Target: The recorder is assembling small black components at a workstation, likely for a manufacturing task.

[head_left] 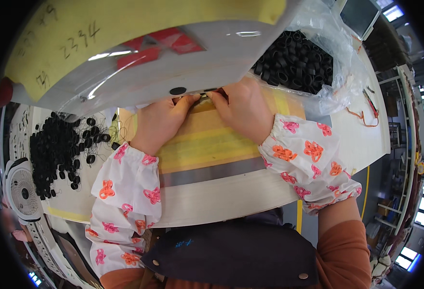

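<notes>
My left hand (160, 119) and right hand (246, 108) pinch a tiny pale piece (203, 96) at twelve o'clock. Likely aligning; next needs steadiness.

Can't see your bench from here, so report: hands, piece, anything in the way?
Left hand and right hand close together, thumbs nearly meeting. Small piece between them, too hidden to identify. Pale machine cover crowds just above in view.

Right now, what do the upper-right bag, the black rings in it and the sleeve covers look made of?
Bag: clear plastic film, shiny, judging by glints and wrinkles. Black rings: rubber or plastic, fairly matte with faint highlights; can't tell which. Sleeve covers: likely thin fabric, matte, soft gathers at the cuffs.
</notes>
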A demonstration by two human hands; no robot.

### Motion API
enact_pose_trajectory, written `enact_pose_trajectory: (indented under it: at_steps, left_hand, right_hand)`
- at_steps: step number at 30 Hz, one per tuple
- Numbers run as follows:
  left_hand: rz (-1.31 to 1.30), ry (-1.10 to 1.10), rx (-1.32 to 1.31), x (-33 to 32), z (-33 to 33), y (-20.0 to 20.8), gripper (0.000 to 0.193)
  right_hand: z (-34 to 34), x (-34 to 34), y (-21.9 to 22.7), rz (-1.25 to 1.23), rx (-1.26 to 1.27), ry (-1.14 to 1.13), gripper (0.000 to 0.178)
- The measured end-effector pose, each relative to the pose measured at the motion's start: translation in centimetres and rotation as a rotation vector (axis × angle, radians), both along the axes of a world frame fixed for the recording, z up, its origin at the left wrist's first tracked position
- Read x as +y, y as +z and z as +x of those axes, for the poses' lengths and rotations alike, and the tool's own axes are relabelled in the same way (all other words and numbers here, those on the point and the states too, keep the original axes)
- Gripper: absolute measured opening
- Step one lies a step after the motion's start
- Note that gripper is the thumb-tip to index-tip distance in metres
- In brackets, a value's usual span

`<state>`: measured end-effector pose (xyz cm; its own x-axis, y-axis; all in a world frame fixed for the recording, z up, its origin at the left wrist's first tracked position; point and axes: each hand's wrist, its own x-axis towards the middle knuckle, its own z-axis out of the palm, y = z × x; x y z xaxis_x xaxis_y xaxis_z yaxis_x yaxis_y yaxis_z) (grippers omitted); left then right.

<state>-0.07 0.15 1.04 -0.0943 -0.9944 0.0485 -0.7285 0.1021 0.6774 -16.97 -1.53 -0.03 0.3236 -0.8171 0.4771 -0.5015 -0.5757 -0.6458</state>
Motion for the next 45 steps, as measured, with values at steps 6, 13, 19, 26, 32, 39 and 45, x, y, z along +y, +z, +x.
enact_pose_trajectory:
  at_steps: [6,13,19,26,32,39,45]
  left_hand:
    - [-0.128,-0.042,0.067,0.0,0.3,-0.8,0.02]
    - [0.03,0.051,0.015,0.4,0.4,0.2,0.027]
    - [0.051,0.089,0.019,0.2,0.1,0.2,0.038]
    - [0.021,0.075,0.054,0.1,-0.4,0.5,0.03]
    - [-0.136,0.027,0.08,-0.2,0.2,-1.0,0.025]
    - [-0.358,-0.036,-0.069,4.3,0.2,-0.6,0.024]
    - [-0.272,0.215,-0.238,6.2,8.1,-0.1,0.021]
  right_hand:
    - [0.2,0.2,0.1,0.035,0.086,-0.014,0.011]
    - [0.7,-0.1,0.1,0.066,0.07,-0.024,0.011]
    - [0.4,-0.1,0.1,0.102,0.075,-0.033,0.013]
    - [0.4,-0.3,-0.5,-0.001,0.015,-0.056,0.01]
    - [0.8,-0.2,-1.1,-0.045,0.066,-0.096,0.013]
    - [-0.1,0.2,-0.3,-0.067,0.031,0.029,0.009]
    - [-3.9,-1.8,1.7,-0.395,0.351,-0.204,0.008]
